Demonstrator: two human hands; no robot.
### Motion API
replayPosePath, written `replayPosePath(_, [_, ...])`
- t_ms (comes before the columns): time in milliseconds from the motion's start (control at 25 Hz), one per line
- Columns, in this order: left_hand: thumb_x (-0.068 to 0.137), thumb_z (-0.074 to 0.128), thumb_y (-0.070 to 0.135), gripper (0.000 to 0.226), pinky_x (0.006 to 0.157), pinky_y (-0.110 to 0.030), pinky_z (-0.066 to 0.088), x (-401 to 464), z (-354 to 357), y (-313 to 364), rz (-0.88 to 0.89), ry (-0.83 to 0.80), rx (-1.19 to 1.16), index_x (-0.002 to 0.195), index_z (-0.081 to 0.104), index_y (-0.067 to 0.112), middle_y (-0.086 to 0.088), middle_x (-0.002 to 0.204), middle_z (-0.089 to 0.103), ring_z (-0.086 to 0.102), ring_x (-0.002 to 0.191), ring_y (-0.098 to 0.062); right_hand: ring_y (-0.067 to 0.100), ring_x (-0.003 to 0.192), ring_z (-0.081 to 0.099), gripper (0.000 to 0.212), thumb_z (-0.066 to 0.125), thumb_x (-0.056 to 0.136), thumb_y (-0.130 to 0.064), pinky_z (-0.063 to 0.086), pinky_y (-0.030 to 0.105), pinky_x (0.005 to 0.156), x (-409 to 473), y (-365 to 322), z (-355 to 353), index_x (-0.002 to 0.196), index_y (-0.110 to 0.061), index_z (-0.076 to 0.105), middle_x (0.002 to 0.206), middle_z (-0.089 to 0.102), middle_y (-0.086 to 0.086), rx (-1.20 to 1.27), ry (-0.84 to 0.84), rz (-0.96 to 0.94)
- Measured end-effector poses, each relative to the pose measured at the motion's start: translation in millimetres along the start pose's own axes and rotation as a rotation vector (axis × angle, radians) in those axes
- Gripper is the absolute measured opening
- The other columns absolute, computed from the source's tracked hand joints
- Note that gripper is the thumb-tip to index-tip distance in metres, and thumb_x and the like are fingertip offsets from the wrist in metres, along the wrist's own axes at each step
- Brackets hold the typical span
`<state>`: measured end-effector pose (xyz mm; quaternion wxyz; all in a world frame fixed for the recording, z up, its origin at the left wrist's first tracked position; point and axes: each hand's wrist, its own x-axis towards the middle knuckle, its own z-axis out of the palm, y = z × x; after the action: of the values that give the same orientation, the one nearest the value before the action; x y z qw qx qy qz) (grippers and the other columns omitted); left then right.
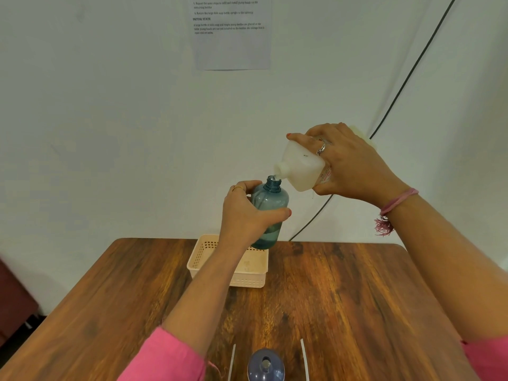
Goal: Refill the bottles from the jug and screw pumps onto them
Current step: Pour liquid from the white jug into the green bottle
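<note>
My left hand (248,213) grips a translucent blue bottle (270,204) held up above the table, its open neck at the top. My right hand (349,163) holds a white jug (301,167) tilted down to the left, its spout right at the bottle's mouth. Clear liquid shows at the spout, and some liquid lies in the bottle's bottom. A second blue bottle (266,365), seen from above at the table's near edge, has an open neck. Two thin white pump tubes (304,358) lie on either side of it.
A peach perforated basket (257,273) stands on the wooden table (357,284) below the held bottle. A black cable (406,81) runs down the white wall behind the table. A printed sheet (232,31) is stuck on the wall.
</note>
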<state>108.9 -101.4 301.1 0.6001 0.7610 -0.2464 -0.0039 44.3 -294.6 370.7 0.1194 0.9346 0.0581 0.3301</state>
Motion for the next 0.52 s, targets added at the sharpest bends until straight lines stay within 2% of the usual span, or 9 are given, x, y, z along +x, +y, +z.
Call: replayPosePath(520, [0.061,0.088,0.019,0.074,0.077,-0.020,0.048,-0.3,-0.8,0.2,-0.001,-0.010,-0.040,0.122,0.048,0.021,0.002,0.118,0.053,0.052,0.101,-0.011,0.035,0.110,0.050,0.097,0.084,0.058,-0.024,0.041,0.045,0.092,1.9,1.1,0.2,0.143,-0.023,0.038,0.125,0.053,0.015,-0.008,0.005,-0.021])
